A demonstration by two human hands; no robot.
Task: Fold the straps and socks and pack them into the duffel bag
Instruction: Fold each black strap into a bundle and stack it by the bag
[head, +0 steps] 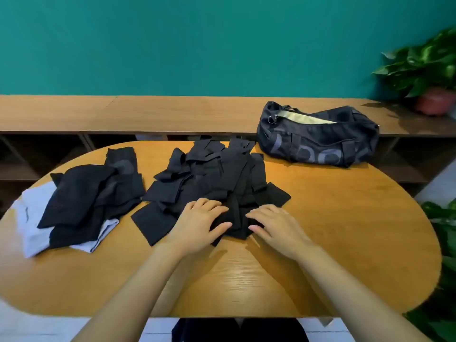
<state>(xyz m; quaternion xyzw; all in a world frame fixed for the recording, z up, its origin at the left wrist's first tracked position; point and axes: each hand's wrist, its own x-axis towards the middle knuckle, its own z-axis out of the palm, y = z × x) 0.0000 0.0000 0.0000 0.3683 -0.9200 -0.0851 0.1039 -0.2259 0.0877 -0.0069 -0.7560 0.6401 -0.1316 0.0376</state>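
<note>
Black strap beneath left hand and right hand fingertips

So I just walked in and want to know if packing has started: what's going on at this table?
A person is working on the table. The left hand and right hand lie with fingers flat on the near edge of a pile of black straps, apparently folding one. A heap of socks, black and pale grey, lies to the left. The bag sits unzipped at the far right, apart from both piles. What it holds is not visible.
</note>
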